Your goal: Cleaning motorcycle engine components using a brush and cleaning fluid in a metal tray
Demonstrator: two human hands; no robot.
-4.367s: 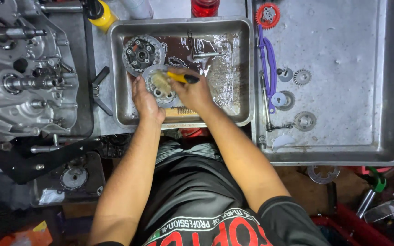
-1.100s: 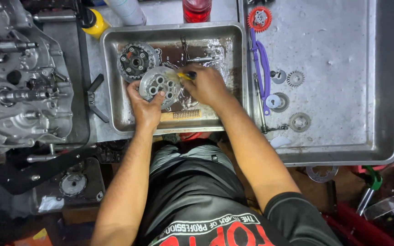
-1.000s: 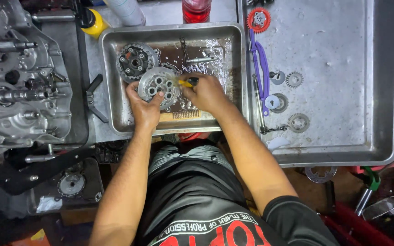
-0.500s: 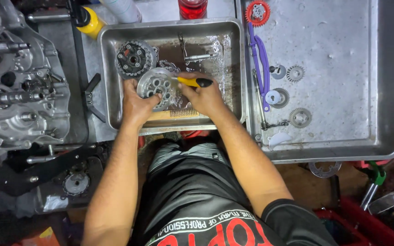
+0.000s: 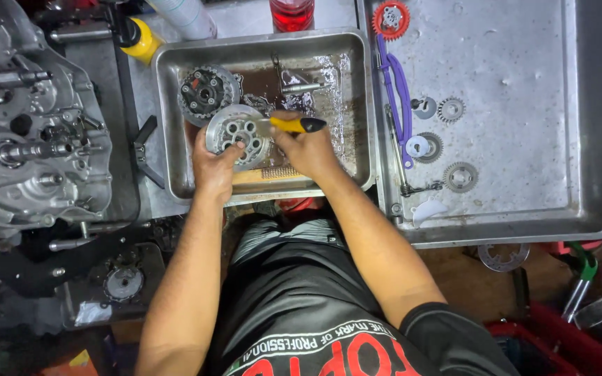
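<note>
Currently your left hand [image 5: 214, 167] clamps the round holed silver metal hub [image 5: 237, 136] over the shallow steel wash tray [image 5: 266, 43], at nine o'clock from your right hand [image 5: 308, 150], closed on the yellow-and-black-handled tool [image 5: 297, 124]. Wet metal could slip, dropping the hub.

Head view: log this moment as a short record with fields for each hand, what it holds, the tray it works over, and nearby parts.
left hand: left hand grips the round metal hub from below
right hand: right hand holds a yellow-handled brush, tip at the hub
work tray: small steel tray, wet and dirty inside
also in tray: dark toothed hub, wooden-backed wire brush
right side: large steel tray with small gears, purple strap
left side: engine case
</note>
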